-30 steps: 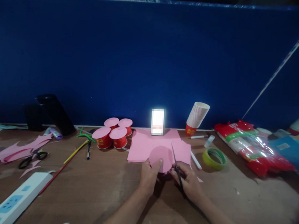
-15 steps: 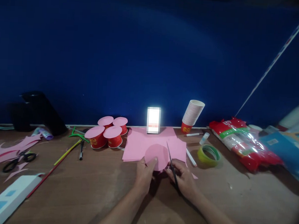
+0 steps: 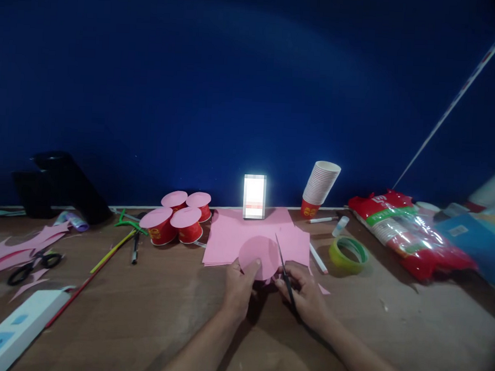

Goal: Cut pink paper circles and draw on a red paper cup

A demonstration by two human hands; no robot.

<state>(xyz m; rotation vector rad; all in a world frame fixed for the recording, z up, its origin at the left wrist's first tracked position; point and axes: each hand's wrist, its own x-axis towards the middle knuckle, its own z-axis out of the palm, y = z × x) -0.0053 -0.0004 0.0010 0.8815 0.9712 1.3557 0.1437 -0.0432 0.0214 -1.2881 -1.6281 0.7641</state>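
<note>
In the middle of the head view my left hand [image 3: 239, 287] pinches a round pink paper disc [image 3: 257, 253], thumb on top and fingers underneath. My right hand [image 3: 306, 294] is closed around dark-handled scissors [image 3: 287, 283]. One thin blade shows, pointing up and away beside the disc's right edge; the rest is hidden by the fingers. Below the disc's lower right edge, a small bit of pink paper is partly hidden by the right fingers. Behind both hands lies a stack of pink paper sheets [image 3: 223, 239].
Several red paper cups [image 3: 190, 233] topped with pink discs stand left. Rightward are a leaning cup stack [image 3: 321, 184], tape roll [image 3: 349, 256], marker [image 3: 319, 259] and bagged cups [image 3: 411, 233]. Other scissors [image 3: 21, 273], pink scraps [image 3: 41, 235] and a power strip [image 3: 20, 323] lie far left.
The view has shifted slightly. Both hands keep nearly the same pose, with the disc and the scissors still held close together.
</note>
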